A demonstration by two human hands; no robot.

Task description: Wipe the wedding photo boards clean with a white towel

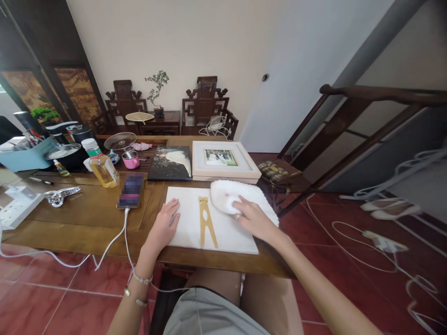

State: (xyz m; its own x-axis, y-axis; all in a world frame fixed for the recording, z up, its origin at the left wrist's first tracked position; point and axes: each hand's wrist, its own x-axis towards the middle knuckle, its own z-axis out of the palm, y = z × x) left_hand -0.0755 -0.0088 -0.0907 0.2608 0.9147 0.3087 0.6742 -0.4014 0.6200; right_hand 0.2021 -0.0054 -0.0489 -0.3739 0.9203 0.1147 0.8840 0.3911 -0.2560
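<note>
A white flat board (pixel 185 218) lies at the front edge of the wooden table. On it rests a yellow, flat piece (pixel 205 218) with small ear-like points on top, an oval hole and two spread legs. My left hand (pixel 165 223) lies on the board's left edge, fingers extended, holding nothing. A fluffy white towel (pixel 254 193) covers the board's upper right corner and hangs past the table's right end. My right hand (pixel 251 216) has its fingers closed on a bunched part of that towel; the fingertips are partly hidden in the white cloth.
Behind the board stand a white framed photo (pixel 225 160) and a dark picture panel (pixel 169 163). To the left are a charging phone (pixel 131 191), a bottle of yellow liquid (pixel 101 165), a pink cup (pixel 131 159) and a power strip (pixel 19 207). White cables trail over the front edge.
</note>
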